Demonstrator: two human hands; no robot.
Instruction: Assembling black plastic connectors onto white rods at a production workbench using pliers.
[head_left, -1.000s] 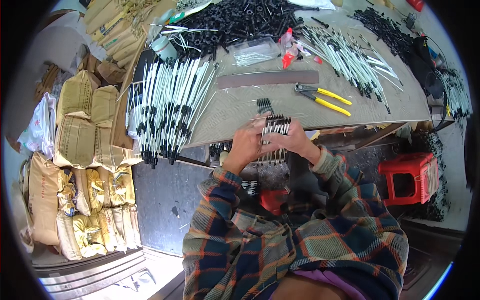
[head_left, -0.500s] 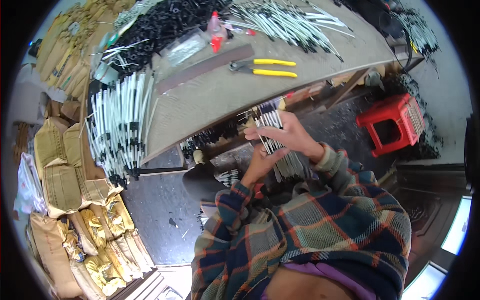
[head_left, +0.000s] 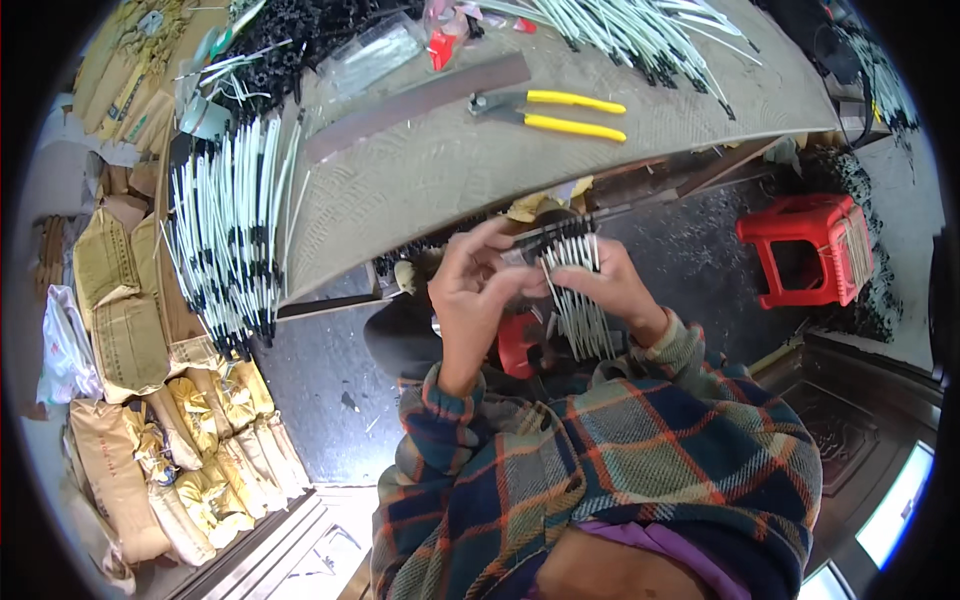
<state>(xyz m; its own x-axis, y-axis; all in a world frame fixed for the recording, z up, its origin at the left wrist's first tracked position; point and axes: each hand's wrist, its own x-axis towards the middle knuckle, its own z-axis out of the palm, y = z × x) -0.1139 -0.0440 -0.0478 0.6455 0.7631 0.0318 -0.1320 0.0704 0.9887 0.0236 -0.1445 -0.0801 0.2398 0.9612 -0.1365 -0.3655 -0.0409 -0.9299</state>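
Observation:
My right hand [head_left: 618, 288] is closed around a bundle of thin white rods [head_left: 582, 318] with black ends, its thumb lying across them. The rods hang down toward my lap, their black ends at the top. Beside the bundle on the left is my left hand [head_left: 468, 288], with its fingers bent and apart. Its thumb reaches to the edge of the rods; I see nothing gripped in it, though the fingertips are slightly blurred. Both hands are just off the near edge of the worktable [head_left: 400, 180].
Yellow-handled pincers [head_left: 560, 112] and a long flat brown bar [head_left: 420, 108] lie on the table. More white rods are heaped at its left end [head_left: 230, 220] and far side [head_left: 630, 40]. A red stool [head_left: 805, 250] stands at right; brown paper packages [head_left: 125, 330] are stacked at left.
My left hand has moved from under the rods to their left, and its fingers have spread. The rods stay in my right hand, now more fanned. The view has shifted slightly.

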